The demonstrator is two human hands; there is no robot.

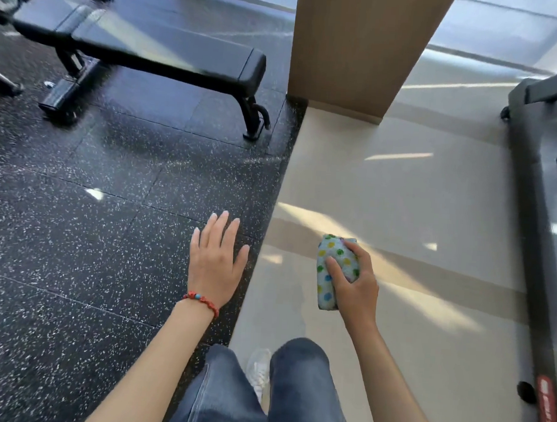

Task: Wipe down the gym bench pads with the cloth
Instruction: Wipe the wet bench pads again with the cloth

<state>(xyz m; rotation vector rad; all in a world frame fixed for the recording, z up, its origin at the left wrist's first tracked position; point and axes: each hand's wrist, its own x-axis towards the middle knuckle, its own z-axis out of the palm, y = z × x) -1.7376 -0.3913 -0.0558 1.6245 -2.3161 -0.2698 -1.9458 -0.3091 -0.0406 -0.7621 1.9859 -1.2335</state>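
A black gym bench [169,55] with long padded sections stands on the dark speckled rubber floor at the upper left, well away from both hands. My right hand [356,280] grips a folded pale cloth [330,272] with coloured dots, held in the air over the beige tile floor. My left hand [217,259] is empty, fingers spread and palm down, hovering over the edge of the rubber mat. A red bead bracelet circles the left wrist.
A wooden pillar [355,49] rises just right of the bench end. A treadmill [551,201] runs along the right edge. My jeans-clad legs [253,395] and a white shoe show at the bottom. Other black gym equipment sits at the far upper left.
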